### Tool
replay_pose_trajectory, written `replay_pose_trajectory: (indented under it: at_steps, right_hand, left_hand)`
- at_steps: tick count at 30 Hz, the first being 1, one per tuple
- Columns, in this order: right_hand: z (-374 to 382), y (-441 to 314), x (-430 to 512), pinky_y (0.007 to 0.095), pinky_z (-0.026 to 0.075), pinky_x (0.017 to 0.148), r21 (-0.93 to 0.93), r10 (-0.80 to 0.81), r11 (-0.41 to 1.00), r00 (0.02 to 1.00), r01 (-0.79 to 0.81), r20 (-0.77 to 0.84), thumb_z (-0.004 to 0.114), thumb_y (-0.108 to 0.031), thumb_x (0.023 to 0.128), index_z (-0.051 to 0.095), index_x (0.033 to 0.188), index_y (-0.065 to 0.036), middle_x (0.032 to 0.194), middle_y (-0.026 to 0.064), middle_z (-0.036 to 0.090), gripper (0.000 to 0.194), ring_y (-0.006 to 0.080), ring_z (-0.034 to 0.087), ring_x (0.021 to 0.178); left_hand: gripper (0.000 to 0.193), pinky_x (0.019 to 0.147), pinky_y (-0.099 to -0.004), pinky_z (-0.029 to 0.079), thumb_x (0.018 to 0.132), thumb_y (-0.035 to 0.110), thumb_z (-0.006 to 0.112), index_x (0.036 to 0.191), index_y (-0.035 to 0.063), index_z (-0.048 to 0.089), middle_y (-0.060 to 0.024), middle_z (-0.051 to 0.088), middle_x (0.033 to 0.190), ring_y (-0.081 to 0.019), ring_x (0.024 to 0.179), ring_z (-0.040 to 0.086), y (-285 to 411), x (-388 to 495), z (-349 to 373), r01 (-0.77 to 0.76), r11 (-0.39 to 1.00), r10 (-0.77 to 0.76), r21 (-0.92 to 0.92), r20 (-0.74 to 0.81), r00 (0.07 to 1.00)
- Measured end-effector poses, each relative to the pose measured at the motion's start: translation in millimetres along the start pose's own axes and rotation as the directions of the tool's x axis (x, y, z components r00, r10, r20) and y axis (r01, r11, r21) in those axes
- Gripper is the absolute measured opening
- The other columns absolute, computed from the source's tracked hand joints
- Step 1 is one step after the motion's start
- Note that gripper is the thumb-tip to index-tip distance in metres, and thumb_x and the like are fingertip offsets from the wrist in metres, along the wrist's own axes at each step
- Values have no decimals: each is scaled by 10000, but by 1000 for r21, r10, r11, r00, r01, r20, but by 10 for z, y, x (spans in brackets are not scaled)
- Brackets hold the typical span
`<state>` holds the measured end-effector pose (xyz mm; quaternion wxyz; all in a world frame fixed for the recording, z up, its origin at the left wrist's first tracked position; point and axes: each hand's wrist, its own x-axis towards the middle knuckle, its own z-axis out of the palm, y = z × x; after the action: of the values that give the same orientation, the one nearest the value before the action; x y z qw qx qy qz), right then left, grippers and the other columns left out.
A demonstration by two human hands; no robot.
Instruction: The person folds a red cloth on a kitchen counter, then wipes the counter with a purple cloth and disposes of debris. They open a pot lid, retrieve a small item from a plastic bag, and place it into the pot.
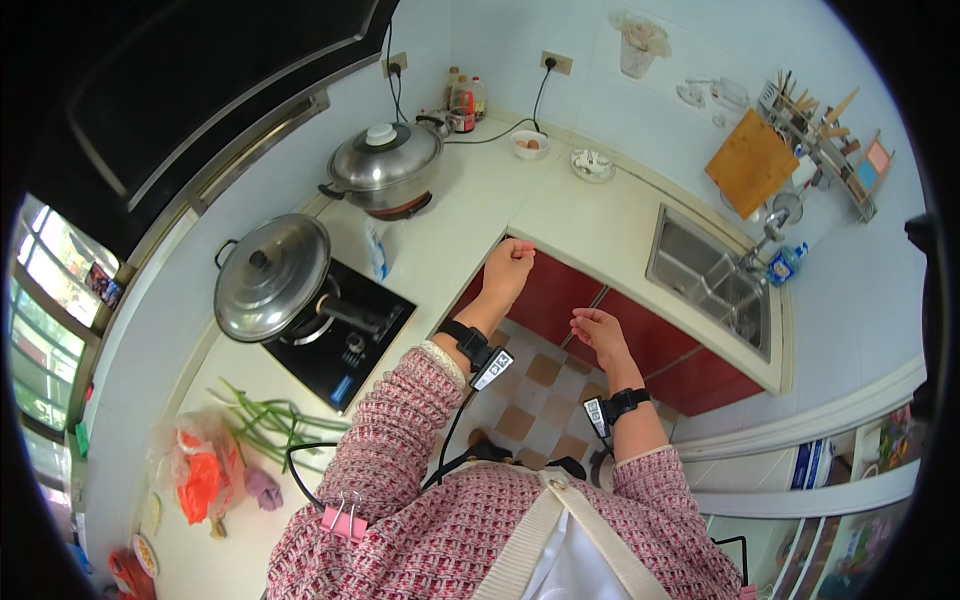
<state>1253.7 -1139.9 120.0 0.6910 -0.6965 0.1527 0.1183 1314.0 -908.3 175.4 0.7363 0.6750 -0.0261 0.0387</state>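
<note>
My left hand [510, 271] is held in the air near the inner corner of the counter, fingers loosely bent, with nothing seen in it. Lower and to the right, my right hand [600, 336] hovers before the red cabinet doors [544, 300], also holding nothing, its fingers a little apart. Both wrists wear black straps with small marked tags. Left of my left hand, a lidded wok [274, 277] sits on a black glass cooktop [345, 360]. Behind it stands a steel pot with a domed lid [386, 169]. A blue-and-white packet [375, 251] is beside the cooktop.
On the right are a steel sink [667, 251], faucet [772, 225], and wooden cutting board [752, 161]. Two eggs rest in a white bowl [529, 154] near a patterned bowl [592, 166]. Green stalks [262, 424] and a red plastic bag [201, 480] lie at left.
</note>
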Motion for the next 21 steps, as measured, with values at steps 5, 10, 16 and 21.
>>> replay_pose_trajectory:
  at_steps: [5, 10, 16, 21]
  right_hand:
    - [92, -535, 779, 211, 515, 704, -63, -64, 996, 996, 67, 54, 633, -87, 941, 684, 1128, -27, 936, 43, 716, 203, 105, 661, 789]
    - [614, -949, 1649, 233, 527, 706, -158, -70, 981, 963, 114, 259, 669, -98, 908, 689, 1143, -10, 937, 45, 714, 251, 100, 658, 789]
    - [1934, -1569, 3050, 256, 533, 695, -237, -154, 897, 768, 372, 621, 705, -120, 879, 711, 1007, 17, 907, 66, 718, 187, 128, 667, 792]
    - [3279, -2449, 3989, 353, 558, 698, -432, -204, 567, 628, 701, 751, 759, -262, 796, 758, 902, -44, 697, 84, 710, 242, 224, 703, 696]
  left_hand:
    - [276, 717, -254, 493, 881, 2, 577, 1149, 9, 640, -63, 670, 1068, -120, 844, 625, -40, 698, -181, 5, 1000, -7, -18, -112, 994]
    - [255, 731, -257, 487, 913, 68, 604, 1164, 49, 645, -33, 676, 1088, -125, 863, 643, -60, 1139, -930, 22, 999, -29, -28, -310, 950]
    - [274, 747, -254, 481, 917, 83, 589, 1184, 52, 639, -19, 666, 1096, -123, 883, 634, -51, 1192, -1857, 123, 992, -112, -19, -562, 819]
    - [274, 763, -250, 476, 926, 95, 584, 1192, 53, 630, -10, 659, 1095, -117, 876, 622, 15, 1242, -2302, 98, 993, -113, -64, -738, 665]
